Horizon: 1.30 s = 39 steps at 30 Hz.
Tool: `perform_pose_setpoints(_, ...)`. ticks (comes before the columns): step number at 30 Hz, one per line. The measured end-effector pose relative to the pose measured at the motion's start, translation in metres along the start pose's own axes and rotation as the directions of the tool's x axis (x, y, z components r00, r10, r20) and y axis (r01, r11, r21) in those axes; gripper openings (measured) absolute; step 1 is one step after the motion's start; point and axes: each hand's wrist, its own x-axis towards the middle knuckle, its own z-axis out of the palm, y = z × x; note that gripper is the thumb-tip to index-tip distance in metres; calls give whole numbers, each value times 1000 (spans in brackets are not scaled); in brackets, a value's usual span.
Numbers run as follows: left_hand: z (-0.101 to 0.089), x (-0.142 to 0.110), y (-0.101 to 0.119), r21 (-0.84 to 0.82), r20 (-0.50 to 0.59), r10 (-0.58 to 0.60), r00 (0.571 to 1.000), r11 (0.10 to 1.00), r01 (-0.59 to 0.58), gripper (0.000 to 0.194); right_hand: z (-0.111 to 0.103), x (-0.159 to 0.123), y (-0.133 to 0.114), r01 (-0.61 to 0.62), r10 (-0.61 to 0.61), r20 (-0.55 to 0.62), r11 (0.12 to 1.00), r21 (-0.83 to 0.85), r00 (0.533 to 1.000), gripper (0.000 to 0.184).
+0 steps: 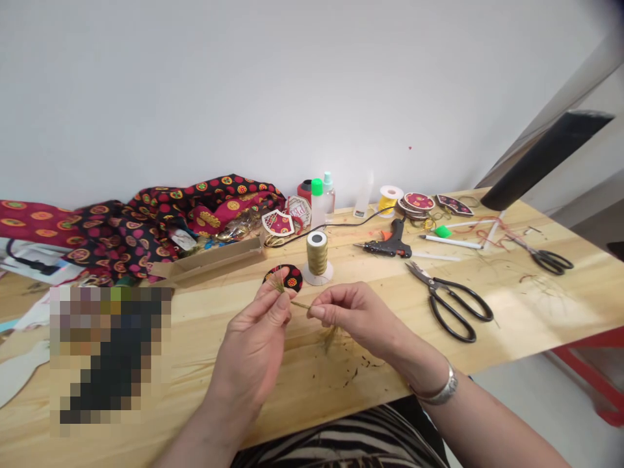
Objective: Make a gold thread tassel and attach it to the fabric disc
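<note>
A thin bundle of olive-gold threads (301, 305) stretches between my two hands above the table. My left hand (258, 341) pinches it with thumb and fingers, and loose thread ends fan out above the fingertips. With thumb and forefinger, my right hand (358, 320) grips the other part of the bundle; frayed ends hang below that hand. Just beyond my hands stands a spool of gold thread (317, 255) on a white base. A round patterned fabric piece (291, 276) lies beside the spool, partly hidden by my left fingers.
Large black-handled scissors (455, 305) and a black glue gun (390, 244) lie to the right, with smaller scissors (550, 259) farther off. Patterned fabric (127, 227) is heaped at the back left behind a cardboard tray (214, 263). Bottles (318, 205) stand near the wall.
</note>
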Motion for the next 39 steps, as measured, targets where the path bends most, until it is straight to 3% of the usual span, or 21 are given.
perform_pose_setpoints(13,-15,6,-3,-89,-90,-29,996,996,21,17,-42,-14,5,-71,55,-103,984,-164,993,25)
perform_pose_setpoints(30,-23,8,-2,-127,-99,-9,995,992,-4,12,-57,-21,5,-75,32,-216,979,-192,976,23)
perform_pose_setpoints(39,-30,3,-1,-130,-97,-14,995,992,1,12,-53,-19,9,-68,18,-250,979,-194,968,23)
